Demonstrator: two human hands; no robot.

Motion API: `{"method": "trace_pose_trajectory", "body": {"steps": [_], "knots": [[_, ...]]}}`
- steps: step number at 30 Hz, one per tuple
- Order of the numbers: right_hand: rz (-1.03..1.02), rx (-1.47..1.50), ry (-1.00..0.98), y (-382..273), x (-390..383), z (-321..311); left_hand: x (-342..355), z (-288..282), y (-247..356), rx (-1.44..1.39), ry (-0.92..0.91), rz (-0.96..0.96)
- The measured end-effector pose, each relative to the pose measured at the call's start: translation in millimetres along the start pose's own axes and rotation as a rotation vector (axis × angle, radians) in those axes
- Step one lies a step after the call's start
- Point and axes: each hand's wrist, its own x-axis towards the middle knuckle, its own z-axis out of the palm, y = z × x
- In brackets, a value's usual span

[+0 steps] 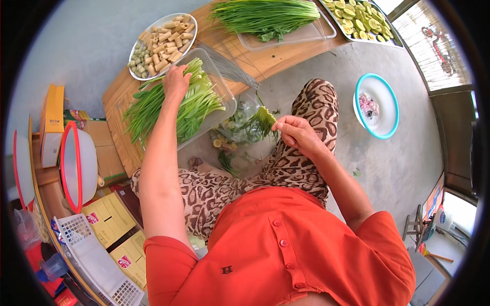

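My left hand (176,84) reaches into a clear plastic tray (228,97), fingers curled down onto the long green stems and leaves (204,102) heaped there. Its fingertips are partly hidden. Over my thigh, my right hand (301,136) pinches a leafy green sprig (264,122) between thumb and fingers. Under that sprig, on the floor between my legs, a clear plastic bag (236,127) holds green scraps and a few pale cut pieces. Loose green bits (229,164) lie beside it.
The wooden table (255,64) carries a white oval dish (186,47) of tan cut pieces and small green balls, another tray of long greens (265,18), and a tray of sliced green vegetable (361,19). A blue-rimmed basin (390,115) sits at right; baskets and boxes (108,219) at left.
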Motion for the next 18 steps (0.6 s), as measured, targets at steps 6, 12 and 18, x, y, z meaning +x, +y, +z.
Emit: {"method": "trace_pose_trajectory", "body": {"steps": [6,12,18], "knots": [[0.010,-0.012,-0.026,0.7,5.3,6.2,-9.4,-9.0,-24.1,-0.284,0.111,0.084],[0.020,-0.018,-0.002,5.6,6.5,3.2,-16.4,-33.6,-8.4,-0.421,0.055,-0.046],[0.003,-0.039,-0.020,3.7,7.4,11.7,-19.3,-21.9,-31.9,-0.477,0.201,0.148]]}}
